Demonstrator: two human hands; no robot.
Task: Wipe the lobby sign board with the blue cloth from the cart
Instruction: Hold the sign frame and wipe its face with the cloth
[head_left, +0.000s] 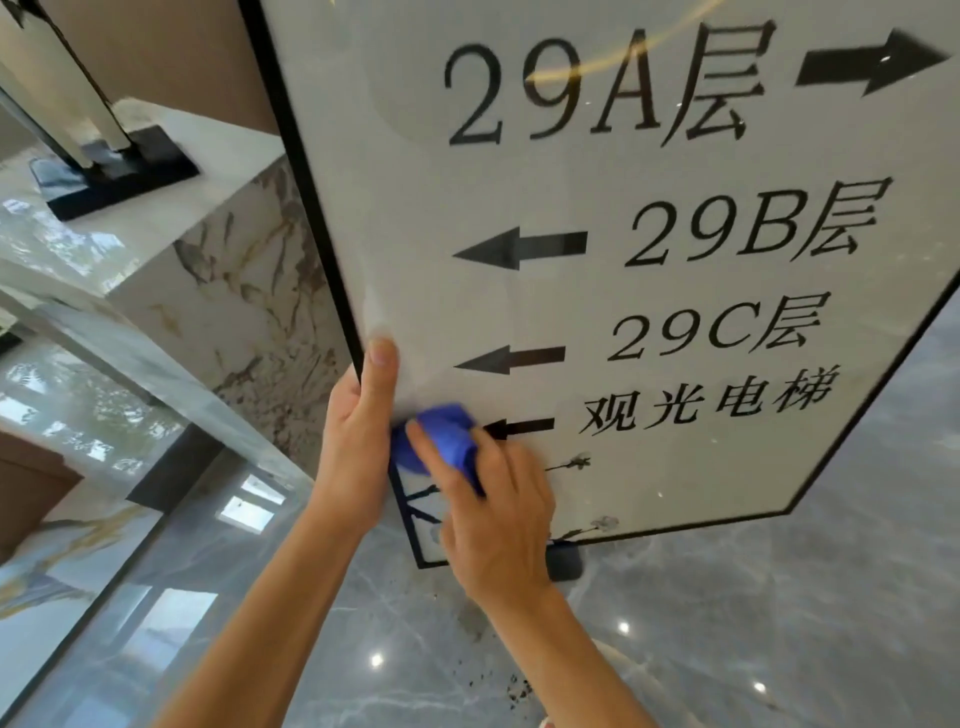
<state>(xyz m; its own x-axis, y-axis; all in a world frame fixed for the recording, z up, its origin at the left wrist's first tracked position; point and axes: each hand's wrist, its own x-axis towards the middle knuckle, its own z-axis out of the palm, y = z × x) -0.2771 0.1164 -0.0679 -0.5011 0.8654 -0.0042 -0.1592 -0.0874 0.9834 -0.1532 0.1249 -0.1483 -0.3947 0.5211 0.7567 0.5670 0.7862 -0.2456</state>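
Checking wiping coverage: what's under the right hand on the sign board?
The blue cloth, pressed against the sign board by the right hand. The hand and cloth hide the bottom arrow's tip and the board's lower-left corner.

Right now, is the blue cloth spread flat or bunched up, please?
Bunched up: the cloth shows as a crumpled wad under the right hand, pressed to the sign near its lower left edge.

Right hand (493, 525) presses blue cloth (441, 436) on sign board (571, 312); left hand (358, 436) grips its edge.
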